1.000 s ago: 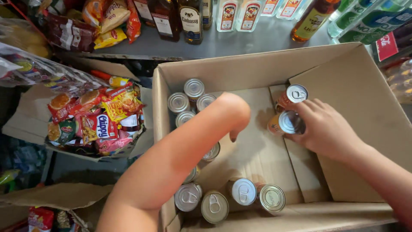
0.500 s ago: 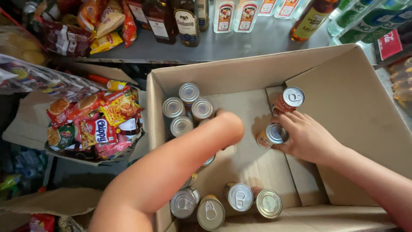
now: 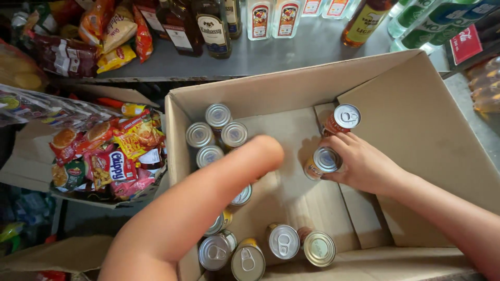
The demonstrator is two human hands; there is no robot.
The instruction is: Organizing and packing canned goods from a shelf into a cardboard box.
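Observation:
An open cardboard box holds several silver-topped tin cans. My right hand is inside the box, closed around one orange-labelled can resting on the box floor. A second can stands just beyond its fingers. My left forearm reaches into the box next to a cluster of cans at the far left corner. The left hand itself is bent down out of sight behind the wrist. More cans line the near wall.
To the left, a smaller carton is full of colourful snack packets. Glass bottles and more snack bags stand on a grey shelf behind the box. Green bottles are at the top right.
My right hand has drawn the held can a little away from the second can, toward the box's middle. My left forearm has shifted slightly lower beside the can cluster.

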